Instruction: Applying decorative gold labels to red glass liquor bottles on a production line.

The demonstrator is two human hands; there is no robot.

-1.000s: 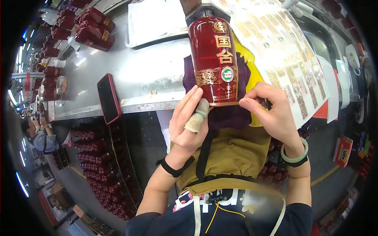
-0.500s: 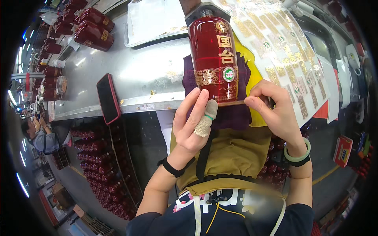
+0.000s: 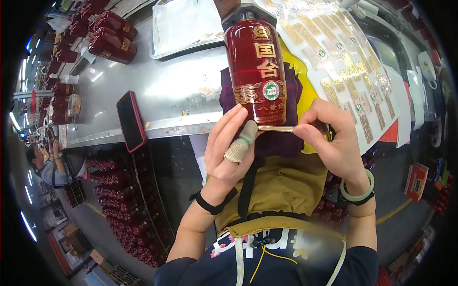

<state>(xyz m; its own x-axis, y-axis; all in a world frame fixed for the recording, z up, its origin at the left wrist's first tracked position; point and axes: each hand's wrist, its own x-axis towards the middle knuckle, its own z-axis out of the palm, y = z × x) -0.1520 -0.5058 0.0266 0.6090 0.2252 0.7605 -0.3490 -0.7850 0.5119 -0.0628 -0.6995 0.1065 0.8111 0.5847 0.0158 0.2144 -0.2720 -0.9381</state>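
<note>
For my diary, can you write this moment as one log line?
left hand: touching red bottle | right hand: pinching gold strip at bottle base | bottle: lying on purple cloth

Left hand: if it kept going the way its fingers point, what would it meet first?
The left hand points up and slightly right, its fingers already at the base of the red bottle lying on a purple cloth. So the bottle's lower end comes first; contact looks likely, though depth is hard to judge.

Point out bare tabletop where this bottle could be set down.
Bare steel table lies between the phone, the tray and the red bottle. Crowded: label sheets to the right, lying bottles at far left.
</note>
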